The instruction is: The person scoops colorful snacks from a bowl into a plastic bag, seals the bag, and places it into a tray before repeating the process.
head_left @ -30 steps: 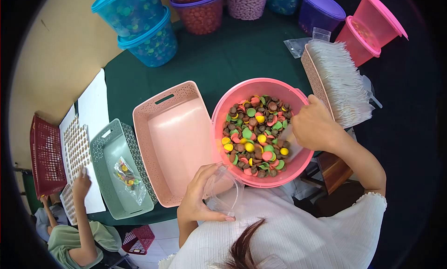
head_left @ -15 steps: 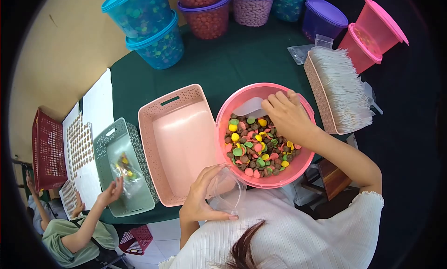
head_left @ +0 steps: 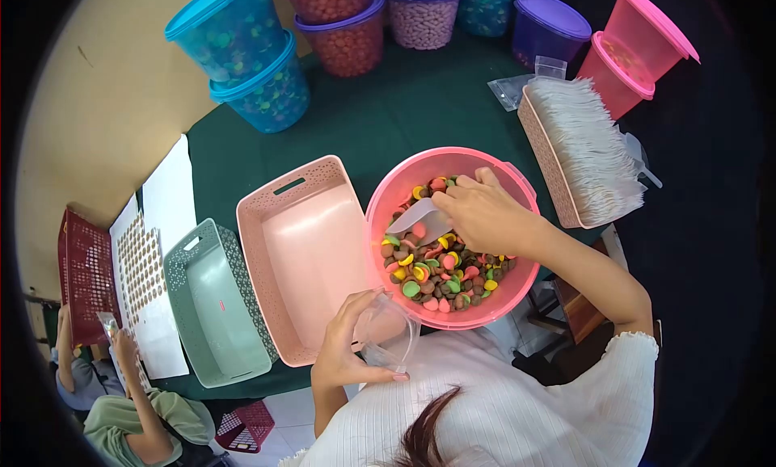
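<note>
My right hand [head_left: 487, 212] grips a translucent plastic scoop [head_left: 427, 216] inside a round pink tub [head_left: 517, 289]. Button-shaped candies [head_left: 444, 277] in brown, pink, green and yellow fill its lower part, and the scoop's blade lies among them with some pieces on it. Just left of the tub's near rim, my left hand [head_left: 347, 350] holds a clear plastic bag [head_left: 392, 338] with its mouth spread wide. No candies show in this bag. Beside my left hand stands an empty pink basket [head_left: 303, 249].
A green basket [head_left: 214, 305] stands further left. A co-worker's hand [head_left: 124, 350] holds a small filled bag [head_left: 107, 326] near sticker sheets [head_left: 141, 261] and a dark red basket [head_left: 87, 273]. Clear bags [head_left: 586, 152] pack a long basket at right; lidded tubs [head_left: 343, 43] line the back.
The scoop has dug into the candies and turned, moving toward the tub's middle with my right hand. A co-worker has lifted the filled bag out of the green basket. My left hand stays put.
</note>
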Demonstrator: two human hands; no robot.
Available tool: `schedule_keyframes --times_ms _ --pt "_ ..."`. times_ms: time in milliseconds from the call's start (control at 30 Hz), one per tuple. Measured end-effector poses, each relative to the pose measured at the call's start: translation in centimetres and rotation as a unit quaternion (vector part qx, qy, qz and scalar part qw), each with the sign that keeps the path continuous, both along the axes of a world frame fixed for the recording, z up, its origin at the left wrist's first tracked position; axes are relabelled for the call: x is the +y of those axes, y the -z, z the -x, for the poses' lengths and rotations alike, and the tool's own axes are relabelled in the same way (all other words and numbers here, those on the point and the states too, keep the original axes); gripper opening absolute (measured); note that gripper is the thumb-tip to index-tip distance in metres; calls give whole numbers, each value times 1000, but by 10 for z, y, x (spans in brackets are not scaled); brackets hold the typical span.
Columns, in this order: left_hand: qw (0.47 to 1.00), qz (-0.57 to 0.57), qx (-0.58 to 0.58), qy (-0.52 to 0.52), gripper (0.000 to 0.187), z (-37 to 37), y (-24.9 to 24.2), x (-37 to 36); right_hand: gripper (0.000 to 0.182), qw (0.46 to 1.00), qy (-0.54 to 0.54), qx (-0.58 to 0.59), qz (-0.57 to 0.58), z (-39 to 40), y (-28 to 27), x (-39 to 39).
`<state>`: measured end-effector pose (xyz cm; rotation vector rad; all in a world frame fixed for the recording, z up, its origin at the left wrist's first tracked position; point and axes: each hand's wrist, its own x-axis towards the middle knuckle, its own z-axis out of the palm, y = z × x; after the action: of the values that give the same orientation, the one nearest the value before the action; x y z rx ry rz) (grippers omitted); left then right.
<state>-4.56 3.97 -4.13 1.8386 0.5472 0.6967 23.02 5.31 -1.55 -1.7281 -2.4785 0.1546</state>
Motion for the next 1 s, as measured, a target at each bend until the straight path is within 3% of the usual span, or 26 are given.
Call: schedule_keyframes --times_ms 133,300,367,600,667,900,1000 --pt "1000 -8 5 -11 100 0 -1 -5 20 999 -11 29 44 2 -6 -10" --pt "999 -18 18 -21 100 -2 -2 -9 23 994 -60 10 91 12 -12 -24" --pt "999 -25 16 -28 100 -4 -3 -11 27 985 -46 44 160 8 -17 -27" --pt "997 -43 4 -65 96 -8 -3 -17 23 979 -26 61 192 1 -16 -36" --pt "995 -52 -2 -83 95 -5 3 -16 26 962 12 51 268 5 -26 -35" --pt "992 -27 -24 -117 96 -8 -3 -14 32 952 27 43 302 3 -8 -24" --pt "987 -10 -34 -154 100 -7 -5 -16 28 956 27 114 269 0 -6 -19"
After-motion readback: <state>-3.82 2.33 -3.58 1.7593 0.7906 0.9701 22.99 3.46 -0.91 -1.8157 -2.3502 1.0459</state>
